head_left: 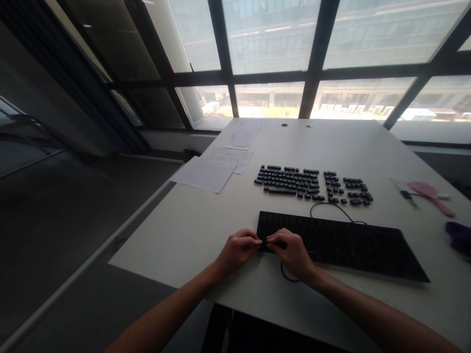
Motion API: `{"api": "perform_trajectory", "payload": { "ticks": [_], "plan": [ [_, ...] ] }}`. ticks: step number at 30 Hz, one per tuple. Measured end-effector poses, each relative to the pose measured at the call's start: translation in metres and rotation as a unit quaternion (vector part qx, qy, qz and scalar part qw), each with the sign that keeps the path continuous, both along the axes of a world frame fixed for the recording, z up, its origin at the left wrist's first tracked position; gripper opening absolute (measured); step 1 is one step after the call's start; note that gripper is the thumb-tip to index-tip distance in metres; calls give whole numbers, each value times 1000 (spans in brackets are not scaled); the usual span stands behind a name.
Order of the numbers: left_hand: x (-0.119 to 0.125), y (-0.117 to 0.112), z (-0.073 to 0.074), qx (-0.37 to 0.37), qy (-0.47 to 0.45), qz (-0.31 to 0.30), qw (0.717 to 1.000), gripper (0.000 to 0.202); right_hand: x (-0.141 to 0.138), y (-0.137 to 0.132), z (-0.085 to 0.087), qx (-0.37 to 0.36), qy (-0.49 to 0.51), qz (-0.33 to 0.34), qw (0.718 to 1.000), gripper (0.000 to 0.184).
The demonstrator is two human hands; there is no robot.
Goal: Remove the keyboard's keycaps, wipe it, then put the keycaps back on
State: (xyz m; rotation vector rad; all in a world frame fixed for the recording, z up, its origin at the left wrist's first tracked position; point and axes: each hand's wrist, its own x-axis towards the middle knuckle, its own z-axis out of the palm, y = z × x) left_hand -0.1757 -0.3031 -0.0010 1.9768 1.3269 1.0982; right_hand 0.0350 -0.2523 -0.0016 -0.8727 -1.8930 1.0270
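Observation:
A black keyboard [353, 245] lies slightly askew on the white desk, its cable looping out behind it and showing again at the front edge. At its left end, my left hand [241, 247] is closed in a pinch, fingertips at the keyboard's edge. My right hand [290, 250] pinches just beside it over the keyboard's left part, the two sets of fingertips almost meeting. Whatever lies between the fingers is too small and dark to make out. Beyond the keyboard, loose black keycaps [289, 180] sit in rows laid out like a keyboard.
Printed sheets [206, 172] lie along the desk's left edge. On the right are a pink hairbrush [430, 193], a small black-ended item [407, 195] and a purple cloth-like thing [458, 236]. The white desk [176, 235] reaches to large windows. A dark chair edge shows below.

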Motion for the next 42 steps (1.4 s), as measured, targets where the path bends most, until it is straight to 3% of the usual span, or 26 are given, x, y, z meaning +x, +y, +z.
{"api": "perform_trajectory", "payload": {
  "ticks": [14,23,28,32,34,37,42],
  "plan": [
    [-1,1,-3,9,12,-2,1000,12,-3,-6,-7,107,-46,50,992,16],
    [-1,-1,-2,91,109,-25,990,19,1,-6,-4,194,-109,72,972,25],
    [-4,-4,-3,109,143,-41,983,24,3,-10,-1,179,-121,80,973,17],
    [-6,-1,3,63,109,-37,991,20,3,-14,7,162,-120,82,976,19],
    [-9,15,10,32,78,-13,996,17,5,-5,15,159,-103,75,979,16],
    [-15,65,21,47,52,59,996,20,8,34,30,168,-100,10,981,14],
    [-16,163,16,91,146,72,982,18,7,122,40,195,-291,-88,932,16]
  ]
}}
